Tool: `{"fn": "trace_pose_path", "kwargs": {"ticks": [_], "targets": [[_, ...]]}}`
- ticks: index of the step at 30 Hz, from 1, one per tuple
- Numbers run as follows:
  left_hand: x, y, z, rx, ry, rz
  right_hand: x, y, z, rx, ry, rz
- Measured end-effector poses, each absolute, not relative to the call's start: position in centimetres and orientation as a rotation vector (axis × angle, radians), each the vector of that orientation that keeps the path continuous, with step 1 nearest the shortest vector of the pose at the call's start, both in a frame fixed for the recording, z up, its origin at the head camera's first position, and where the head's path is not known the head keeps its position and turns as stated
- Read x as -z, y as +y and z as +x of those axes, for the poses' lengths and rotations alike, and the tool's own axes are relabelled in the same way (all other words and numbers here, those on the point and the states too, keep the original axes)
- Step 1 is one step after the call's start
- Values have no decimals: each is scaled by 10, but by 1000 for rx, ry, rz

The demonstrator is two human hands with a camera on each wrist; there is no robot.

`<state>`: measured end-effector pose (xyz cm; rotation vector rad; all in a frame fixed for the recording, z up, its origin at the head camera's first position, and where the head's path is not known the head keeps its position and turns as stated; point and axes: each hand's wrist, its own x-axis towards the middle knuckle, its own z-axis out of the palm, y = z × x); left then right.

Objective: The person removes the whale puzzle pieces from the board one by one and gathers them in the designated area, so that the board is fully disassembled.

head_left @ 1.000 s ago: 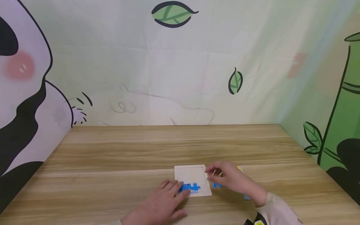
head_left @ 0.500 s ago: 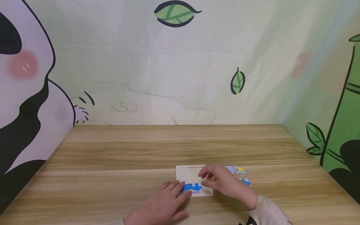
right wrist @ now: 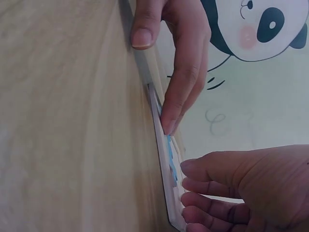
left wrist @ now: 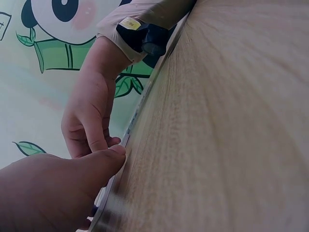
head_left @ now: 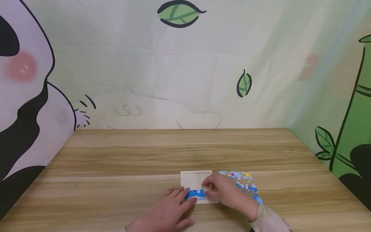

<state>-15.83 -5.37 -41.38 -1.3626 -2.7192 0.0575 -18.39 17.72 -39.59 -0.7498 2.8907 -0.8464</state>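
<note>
A square pale wooden puzzle tray (head_left: 194, 177) lies near the table's front, with joined blue jigsaw pieces (head_left: 196, 194) along its near side. My left hand (head_left: 166, 211) rests at the tray's left, its extended fingers touching those pieces and the near rim. Over the tray's right part my right hand (head_left: 227, 191) bends thumb and fingers down beside the blue row. Whether a piece sits between its fingertips is hidden. In the right wrist view, the right hand's fingertips (right wrist: 186, 166) meet the tray edge (right wrist: 161, 154), across from the left hand (right wrist: 186, 63).
Loose jigsaw pieces (head_left: 247, 175) lie flat on the wood-grain table (head_left: 130, 154) right of the tray, some partly covered by the right hand. A printed cloth wall (head_left: 174, 64) with a panda and leaves rises behind the table.
My right hand has moved left from the tray's right rim to over the tray, beside the blue row, uncovering more loose pieces. The left hand has stayed in place.
</note>
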Motion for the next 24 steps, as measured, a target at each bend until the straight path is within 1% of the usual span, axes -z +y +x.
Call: {"fn": "trace_pose_path", "kwargs": {"ticks": [6,24], "targets": [[414,-55,-157,-67,-2644,-1356,396,173,-182,783,2919,-791],[410,-53,-154,-78,-2728,-1347,397,173,-180,805,2889,-733]]}}
